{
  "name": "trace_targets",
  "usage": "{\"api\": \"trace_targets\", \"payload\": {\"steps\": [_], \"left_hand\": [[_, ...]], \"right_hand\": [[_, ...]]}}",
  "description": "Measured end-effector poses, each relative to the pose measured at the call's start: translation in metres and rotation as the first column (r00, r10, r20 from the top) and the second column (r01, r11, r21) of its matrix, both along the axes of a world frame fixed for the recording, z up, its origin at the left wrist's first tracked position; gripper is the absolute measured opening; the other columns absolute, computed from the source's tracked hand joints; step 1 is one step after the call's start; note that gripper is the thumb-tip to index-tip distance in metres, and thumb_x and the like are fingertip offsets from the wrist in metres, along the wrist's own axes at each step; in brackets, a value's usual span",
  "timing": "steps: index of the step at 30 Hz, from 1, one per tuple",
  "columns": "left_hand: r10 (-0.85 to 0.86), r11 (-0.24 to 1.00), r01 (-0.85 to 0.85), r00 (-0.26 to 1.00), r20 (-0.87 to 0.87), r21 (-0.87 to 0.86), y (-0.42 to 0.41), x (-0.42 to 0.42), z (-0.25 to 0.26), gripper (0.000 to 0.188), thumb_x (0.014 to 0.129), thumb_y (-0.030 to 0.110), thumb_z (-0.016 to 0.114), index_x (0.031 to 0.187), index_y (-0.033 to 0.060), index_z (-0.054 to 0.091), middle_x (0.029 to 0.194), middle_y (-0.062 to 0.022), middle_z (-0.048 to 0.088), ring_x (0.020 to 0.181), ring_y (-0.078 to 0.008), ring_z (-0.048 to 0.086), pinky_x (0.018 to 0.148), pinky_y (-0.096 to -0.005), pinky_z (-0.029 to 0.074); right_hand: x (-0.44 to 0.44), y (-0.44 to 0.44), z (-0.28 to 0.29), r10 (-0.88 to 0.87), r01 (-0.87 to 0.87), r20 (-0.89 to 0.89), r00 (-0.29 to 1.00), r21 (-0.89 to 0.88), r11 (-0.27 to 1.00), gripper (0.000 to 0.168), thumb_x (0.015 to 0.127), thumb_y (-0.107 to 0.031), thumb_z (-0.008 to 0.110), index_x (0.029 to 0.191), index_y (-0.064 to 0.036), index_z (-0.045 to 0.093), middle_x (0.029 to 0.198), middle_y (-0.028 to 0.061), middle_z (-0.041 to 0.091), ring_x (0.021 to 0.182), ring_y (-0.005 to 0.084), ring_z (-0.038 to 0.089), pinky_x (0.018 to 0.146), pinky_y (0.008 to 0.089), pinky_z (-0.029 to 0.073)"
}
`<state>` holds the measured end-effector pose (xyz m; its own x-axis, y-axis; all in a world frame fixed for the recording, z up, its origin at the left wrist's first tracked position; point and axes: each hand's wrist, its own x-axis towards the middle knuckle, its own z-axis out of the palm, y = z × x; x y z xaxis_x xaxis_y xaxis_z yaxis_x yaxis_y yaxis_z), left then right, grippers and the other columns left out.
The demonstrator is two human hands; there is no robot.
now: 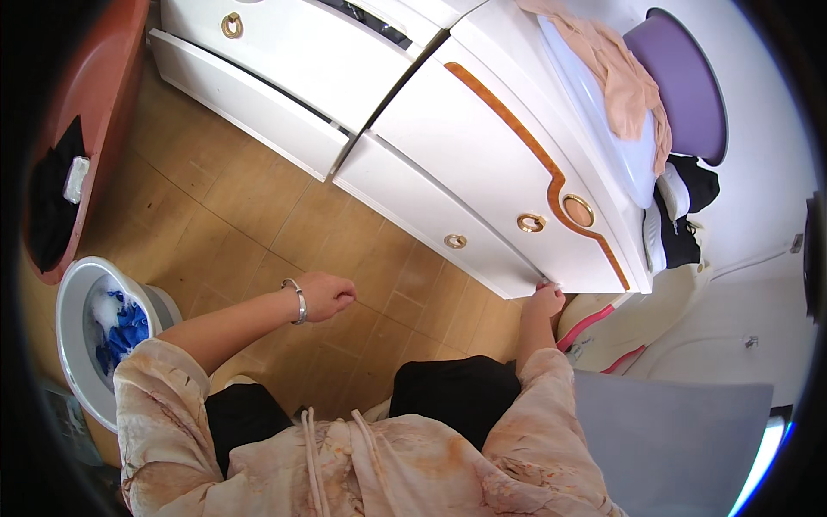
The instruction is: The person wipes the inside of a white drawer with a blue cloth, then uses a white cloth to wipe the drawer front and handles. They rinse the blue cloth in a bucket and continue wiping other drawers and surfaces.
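Note:
My left hand (328,296), with a silver bracelet (300,301) at its wrist, hovers over the floor. Its fingers are curled together, and nothing shows in them. At the right end of a white dresser (471,129), my right hand (548,301) reaches the corner between the lower drawer (413,194) and the door panel above it. A small pale bit shows at those fingertips; whether it is a cloth or part of the drawer is unclear. The lower drawer bears a gold ring pull (455,241), and another ring pull (530,223) sits on the panel above.
At left stand a grey-white bucket (68,336) of suds and blue cloth (126,329), and a red-brown tub (119,84) holding black cloth (52,200). A purple basin (678,84), peach cloth (620,84) and black-and-white shoes (675,232) are on the dresser. Another left drawer (245,103) juts out.

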<state>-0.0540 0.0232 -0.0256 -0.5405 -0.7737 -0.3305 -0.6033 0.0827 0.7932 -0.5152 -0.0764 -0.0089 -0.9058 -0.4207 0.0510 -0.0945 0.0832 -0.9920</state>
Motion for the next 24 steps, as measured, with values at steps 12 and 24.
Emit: {"api": "trace_targets", "payload": {"steps": [12,24], "left_hand": [[-0.079,0.997,0.079,0.996,0.038,-0.009,0.004,-0.001,-0.010,0.027,0.086,0.029,0.044,0.099,0.0137,0.061,0.095,-0.0095,0.064,0.089,-0.0282,0.059,0.078,-0.0379,0.046],[-0.136,0.990,0.134,0.988,0.074,0.031,0.002,-0.016,-0.005,0.027,0.084,0.027,0.042,0.100,0.0144,0.060,0.096,-0.0092,0.063,0.089,-0.0288,0.059,0.077,-0.0396,0.046]], "right_hand": [[0.018,0.000,-0.020,0.076,-0.059,0.127,0.989,-0.135,0.989,0.012,0.086,-0.009,0.050,0.097,-0.005,0.047,0.074,0.0029,0.047,0.062,0.0127,0.046,0.054,0.0268,0.043],[0.122,-0.005,0.012,0.330,-0.316,0.542,0.773,-0.121,0.941,0.019,0.084,-0.010,0.054,0.100,-0.013,0.045,0.085,-0.0012,0.054,0.066,0.0092,0.050,0.055,0.0204,0.043]]}}
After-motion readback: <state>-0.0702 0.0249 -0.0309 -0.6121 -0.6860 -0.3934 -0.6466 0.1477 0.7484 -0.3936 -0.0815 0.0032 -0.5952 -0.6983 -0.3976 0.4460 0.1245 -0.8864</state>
